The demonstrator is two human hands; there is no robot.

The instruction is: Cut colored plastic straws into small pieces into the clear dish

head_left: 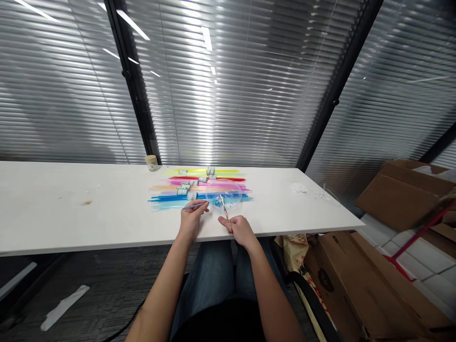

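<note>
In my left hand (194,216) is a thin blue rod (195,205), pinched between the fingers and pointing right over a clear round bowl (239,194). My right hand (239,228) is closed around a slim copper-coloured tool, apparently scissors (225,212), whose silvery tip reaches over the bowl near the rod's end. Small blue bits (216,203) show inside the bowl. Behind and beside the hands lie bundles of thin coloured rods: blue (166,198), orange (162,188), pink (174,182), red (235,179) and yellow (228,171). Labelled bands wrap several of them.
At the back edge of the white table (107,213) stands a small jar with a tan lid (151,162). A crumpled white wrapper (299,187) lies to the right. Cardboard boxes (370,285) and a printed bag (295,251) are on the floor at right. Blinds (228,95) rise behind.
</note>
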